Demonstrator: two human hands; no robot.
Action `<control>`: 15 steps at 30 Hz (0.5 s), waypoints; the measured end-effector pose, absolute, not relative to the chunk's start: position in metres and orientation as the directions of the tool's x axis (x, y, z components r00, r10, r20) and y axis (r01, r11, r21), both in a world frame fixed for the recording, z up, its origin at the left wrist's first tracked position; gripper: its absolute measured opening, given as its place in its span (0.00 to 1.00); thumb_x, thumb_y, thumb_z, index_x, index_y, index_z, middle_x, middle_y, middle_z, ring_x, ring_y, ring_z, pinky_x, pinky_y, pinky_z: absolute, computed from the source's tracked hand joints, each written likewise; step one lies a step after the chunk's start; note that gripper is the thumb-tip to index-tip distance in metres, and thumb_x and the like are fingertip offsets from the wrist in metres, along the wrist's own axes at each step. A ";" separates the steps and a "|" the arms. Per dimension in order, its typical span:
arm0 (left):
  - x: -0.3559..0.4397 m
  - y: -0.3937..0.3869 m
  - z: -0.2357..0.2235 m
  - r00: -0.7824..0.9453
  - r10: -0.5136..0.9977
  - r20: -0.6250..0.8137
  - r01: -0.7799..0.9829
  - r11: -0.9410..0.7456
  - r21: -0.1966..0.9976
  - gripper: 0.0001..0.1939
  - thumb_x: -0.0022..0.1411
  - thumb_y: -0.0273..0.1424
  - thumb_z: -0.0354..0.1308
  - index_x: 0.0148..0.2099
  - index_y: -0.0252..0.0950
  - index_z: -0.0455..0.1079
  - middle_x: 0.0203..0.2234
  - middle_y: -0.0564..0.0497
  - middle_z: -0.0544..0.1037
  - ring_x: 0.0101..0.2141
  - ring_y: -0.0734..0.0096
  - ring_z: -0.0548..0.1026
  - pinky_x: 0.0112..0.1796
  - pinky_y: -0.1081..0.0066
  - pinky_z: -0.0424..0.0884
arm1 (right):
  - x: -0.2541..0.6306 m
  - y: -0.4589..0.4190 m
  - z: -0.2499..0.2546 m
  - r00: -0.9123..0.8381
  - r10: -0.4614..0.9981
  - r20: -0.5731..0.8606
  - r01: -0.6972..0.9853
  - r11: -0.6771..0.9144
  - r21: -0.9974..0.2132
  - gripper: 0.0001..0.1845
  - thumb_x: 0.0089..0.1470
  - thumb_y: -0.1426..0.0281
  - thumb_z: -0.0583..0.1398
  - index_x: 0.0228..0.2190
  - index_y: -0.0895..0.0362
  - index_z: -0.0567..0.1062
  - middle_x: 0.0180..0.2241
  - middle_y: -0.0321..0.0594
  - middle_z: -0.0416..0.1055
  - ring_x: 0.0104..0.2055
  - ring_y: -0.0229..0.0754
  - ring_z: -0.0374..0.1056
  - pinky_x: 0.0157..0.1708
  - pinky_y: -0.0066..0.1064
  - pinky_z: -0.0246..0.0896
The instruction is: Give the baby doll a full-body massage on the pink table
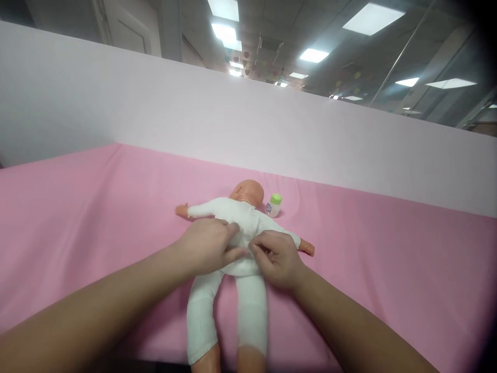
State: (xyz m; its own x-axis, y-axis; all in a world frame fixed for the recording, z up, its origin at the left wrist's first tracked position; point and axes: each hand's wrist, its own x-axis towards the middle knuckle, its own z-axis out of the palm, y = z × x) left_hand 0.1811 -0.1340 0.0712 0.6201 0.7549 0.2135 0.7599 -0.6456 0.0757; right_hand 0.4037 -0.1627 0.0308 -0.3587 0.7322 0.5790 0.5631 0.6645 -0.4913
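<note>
Plainly, from the head view, the doll point(244, 267) lies lengthwise on the pink cover point(388, 269), head away from the person, legs toward them. Both hands meet its trunk about equally near: the left hand point(212, 244) half open, thumb and forefinger parted; the right hand point(278, 259) curled, fingertips bunched, whether pinching cloth I can't tell.

Before you, the baby doll point(245, 220) pairs a smooth, faintly glossy plastic-looking head point(247, 192) with matt, softly creased white cloth point(243, 267). Beside the doll's head, the bottle point(273, 209) looks like smooth translucent plastic, its green cap point(276, 198) plastic too. Under the doll, your surface point(349, 238) shows matt, lightly wrinkled pink fabric; beyond it, a smooth matt white panel point(233, 124).
</note>
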 end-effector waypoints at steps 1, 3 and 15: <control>0.181 -0.134 0.071 0.578 0.783 0.230 0.794 -0.605 0.063 0.32 0.67 0.58 0.48 0.47 0.34 0.75 0.32 0.40 0.79 0.33 0.45 0.77 0.31 0.59 0.63 | 0.403 -0.162 0.031 -0.349 0.736 0.580 0.573 0.657 -0.490 0.09 0.57 0.73 0.58 0.26 0.52 0.73 0.24 0.33 0.72 0.27 0.39 0.67 0.31 0.32 0.60; 0.179 -0.133 0.071 0.516 0.819 0.251 0.839 -0.542 0.046 0.34 0.68 0.59 0.45 0.47 0.33 0.75 0.31 0.39 0.79 0.33 0.45 0.76 0.31 0.58 0.64 | 0.403 -0.162 0.031 -0.343 0.739 0.581 0.588 0.651 -0.481 0.07 0.57 0.73 0.59 0.28 0.52 0.75 0.25 0.33 0.74 0.28 0.39 0.68 0.31 0.33 0.61; 0.168 -0.131 0.046 0.767 0.430 0.477 0.471 -0.881 0.037 0.12 0.67 0.32 0.54 0.48 0.38 0.76 0.36 0.46 0.72 0.36 0.60 0.70 0.40 0.59 0.66 | 0.397 -0.158 0.025 -0.282 0.622 0.731 0.637 0.691 -0.342 0.10 0.56 0.75 0.61 0.40 0.53 0.77 0.36 0.38 0.78 0.40 0.46 0.72 0.42 0.41 0.68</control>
